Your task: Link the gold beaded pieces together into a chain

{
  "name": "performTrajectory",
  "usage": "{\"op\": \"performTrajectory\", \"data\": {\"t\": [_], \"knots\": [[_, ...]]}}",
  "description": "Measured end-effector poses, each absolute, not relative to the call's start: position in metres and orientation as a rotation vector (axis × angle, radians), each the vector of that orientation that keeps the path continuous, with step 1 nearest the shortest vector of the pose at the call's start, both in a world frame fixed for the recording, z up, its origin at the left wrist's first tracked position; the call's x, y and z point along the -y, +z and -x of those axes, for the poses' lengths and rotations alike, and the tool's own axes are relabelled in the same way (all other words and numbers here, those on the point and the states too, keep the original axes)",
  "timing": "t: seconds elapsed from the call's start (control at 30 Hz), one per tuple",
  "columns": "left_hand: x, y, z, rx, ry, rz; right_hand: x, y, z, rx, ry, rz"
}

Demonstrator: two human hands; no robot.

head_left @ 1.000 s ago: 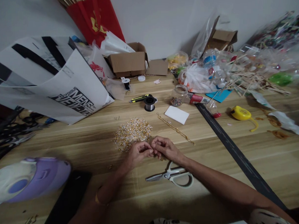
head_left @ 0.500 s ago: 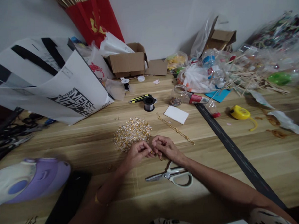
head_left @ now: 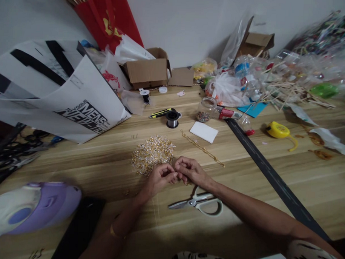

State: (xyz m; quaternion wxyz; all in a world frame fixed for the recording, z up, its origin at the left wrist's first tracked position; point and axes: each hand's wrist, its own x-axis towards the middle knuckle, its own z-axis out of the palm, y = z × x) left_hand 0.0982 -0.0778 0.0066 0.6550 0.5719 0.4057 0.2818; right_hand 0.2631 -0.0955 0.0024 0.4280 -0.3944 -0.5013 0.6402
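My left hand (head_left: 158,178) and my right hand (head_left: 191,171) meet fingertip to fingertip over the wooden table (head_left: 75,167), pinching a tiny gold piece between them that is too small to make out. Just beyond my left fingers lies a heap of small gold and silver beads (head_left: 152,153). A thin gold chain (head_left: 202,148) runs diagonally across the table past my right hand. White-handled scissors (head_left: 199,203) lie under my right wrist.
A wire spool (head_left: 172,119), yellow-black cutter (head_left: 161,113), white card (head_left: 203,132), bead jar (head_left: 205,109), long black ruler (head_left: 272,177) and yellow tape measure (head_left: 278,130) lie behind. A white bag (head_left: 63,99), cardboard box (head_left: 147,72), purple device (head_left: 31,207) and plastic clutter (head_left: 290,80) ring the area.
My fingers shift slightly against each other while pinching the small piece. Nothing else on the table has moved.
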Motion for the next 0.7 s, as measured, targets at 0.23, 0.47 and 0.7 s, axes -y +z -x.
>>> {"op": "performTrajectory", "data": {"t": [0.23, 0.47, 0.7], "knots": [[0.0766, 0.0159, -0.0955, -0.891, 0.580, -1.245, 0.0949, 0.0021, -0.2638, 1.252, 1.562, 0.983], [0.0739, 0.0138, -0.0955, -0.888, 0.554, -1.205, 0.0939, 0.0022, -0.2651, 1.202, 1.590, 0.964], [0.0725, 0.0126, -0.0935, -0.851, 0.543, -1.217, 0.0920, 0.0024, -0.2662, 1.152, 1.611, 0.975]]}}
